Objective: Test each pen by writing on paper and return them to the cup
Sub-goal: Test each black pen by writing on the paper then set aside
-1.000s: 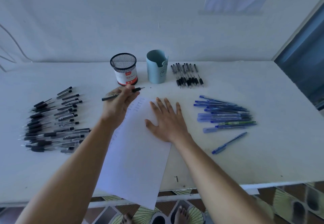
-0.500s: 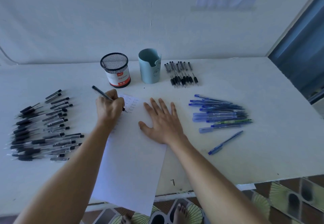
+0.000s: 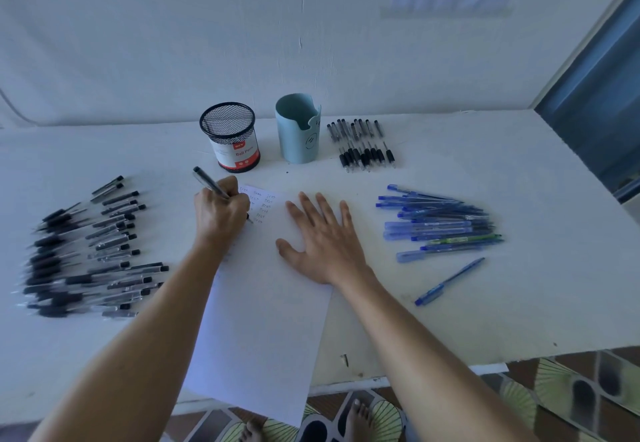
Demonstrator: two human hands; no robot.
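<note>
The left hand (image 3: 220, 214) grips a thin black pen (image 3: 207, 182). Its tip now touches the white sheet of paper (image 3: 263, 320), by some small written words. A second ago the pen was held sideways above the paper. The right hand (image 3: 323, 244) stays flat on the paper, fingers spread. The black mesh cup (image 3: 230, 136) stands just behind.
</note>
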